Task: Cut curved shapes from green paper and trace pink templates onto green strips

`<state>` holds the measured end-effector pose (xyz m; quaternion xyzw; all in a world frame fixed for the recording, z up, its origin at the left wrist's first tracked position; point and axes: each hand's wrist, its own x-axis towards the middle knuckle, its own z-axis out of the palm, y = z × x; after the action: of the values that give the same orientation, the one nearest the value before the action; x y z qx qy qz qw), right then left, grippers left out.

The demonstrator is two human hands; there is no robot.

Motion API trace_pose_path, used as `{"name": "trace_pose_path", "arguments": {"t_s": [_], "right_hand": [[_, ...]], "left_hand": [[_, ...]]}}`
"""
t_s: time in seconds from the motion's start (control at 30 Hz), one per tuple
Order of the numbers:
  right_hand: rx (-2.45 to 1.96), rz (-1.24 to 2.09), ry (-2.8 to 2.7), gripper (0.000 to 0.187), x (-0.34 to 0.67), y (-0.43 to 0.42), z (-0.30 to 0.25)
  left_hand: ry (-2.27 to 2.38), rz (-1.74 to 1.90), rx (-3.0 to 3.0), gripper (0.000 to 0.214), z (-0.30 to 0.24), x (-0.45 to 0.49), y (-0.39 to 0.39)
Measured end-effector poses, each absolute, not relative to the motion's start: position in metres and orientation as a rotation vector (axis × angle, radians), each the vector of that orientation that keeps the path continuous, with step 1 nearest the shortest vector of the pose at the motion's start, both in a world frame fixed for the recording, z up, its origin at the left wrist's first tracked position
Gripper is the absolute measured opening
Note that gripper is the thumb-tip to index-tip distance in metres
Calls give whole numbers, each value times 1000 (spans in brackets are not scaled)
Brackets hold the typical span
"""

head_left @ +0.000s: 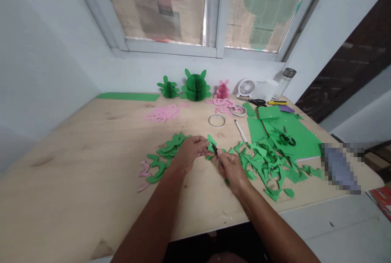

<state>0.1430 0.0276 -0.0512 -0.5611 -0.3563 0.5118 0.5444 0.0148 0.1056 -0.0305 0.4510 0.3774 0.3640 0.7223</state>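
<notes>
My left hand pinches a small green paper piece over the middle of the wooden table. My right hand is closed on a small dark tool whose tip meets that piece. A stack of curved green cut-outs lies just left of my left hand. A heap of green paper scraps spreads to the right of my right hand.
Pink cut-outs and two tape rings lie farther back. Green and pink honeycomb paper figures stand by the wall, with a small white fan, scissors and a bottle. Green sheets and a white pen lie right.
</notes>
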Motion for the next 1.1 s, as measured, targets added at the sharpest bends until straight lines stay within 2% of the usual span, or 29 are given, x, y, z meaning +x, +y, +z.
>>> {"name": "trace_pose_path", "arguments": {"t_s": [0.27,1.1], "right_hand": [[-1347,1197,-868,56,144,29,-56],[-1363,1162,-888,57,146,31,-59]], "left_hand": [[834,791,1016,26,-30,15,105],[858,795,1075,21,-31,17,104]]}}
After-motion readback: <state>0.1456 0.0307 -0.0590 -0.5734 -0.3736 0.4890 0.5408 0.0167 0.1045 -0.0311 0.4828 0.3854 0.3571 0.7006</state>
